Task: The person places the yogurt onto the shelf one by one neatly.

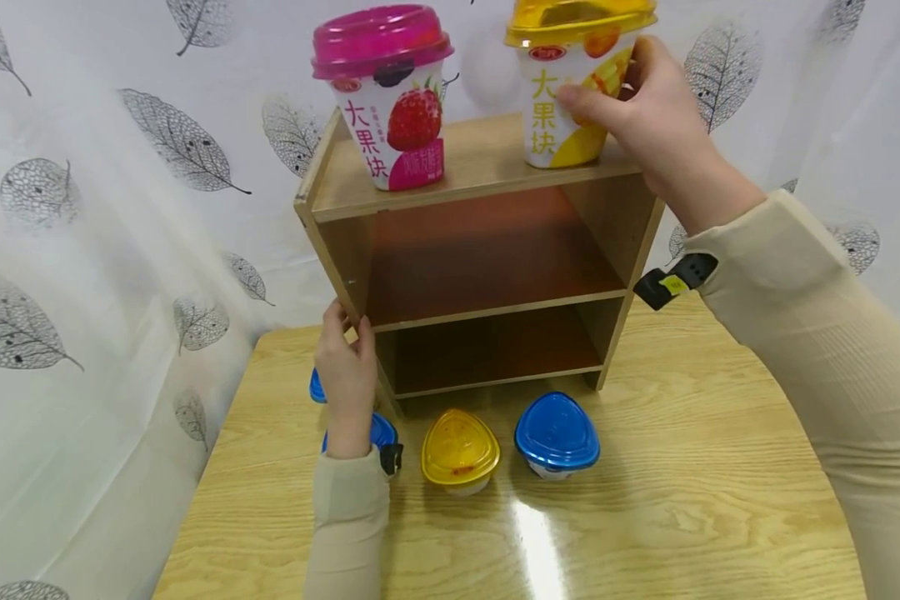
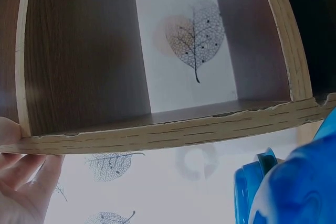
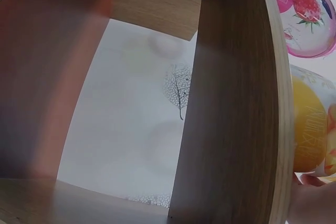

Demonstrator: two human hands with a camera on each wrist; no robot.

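Observation:
My right hand point(image 1: 660, 125) grips a yogurt cup with a yellow lid point(image 1: 543, 108) from its right side, thumb across the front. The cup stands upright over the top board of a small wooden shelf point(image 1: 487, 312). To its left on that board is a strawberry yogurt cup with a pink lid point(image 1: 397, 125). In the right wrist view the yellow cup point(image 3: 310, 124) shows beside the board, the right hand point(image 3: 317, 200) partly cut off. Lower down, my left hand point(image 1: 347, 375) pinches the front edge of the shelf's left side panel; the left wrist view shows fingers and thumb point(image 2: 8, 131) around it.
On the wood-grain table point(image 1: 720, 467), before the shelf, stand a yellow-lidded cup point(image 1: 460, 450) and a blue-lidded cup point(image 1: 557, 433). Two more blue lids, one nearer point(image 1: 382, 432) and one farther point(image 1: 317, 387), are partly hidden by the left arm. A leaf-print curtain point(image 1: 120, 208) hangs behind.

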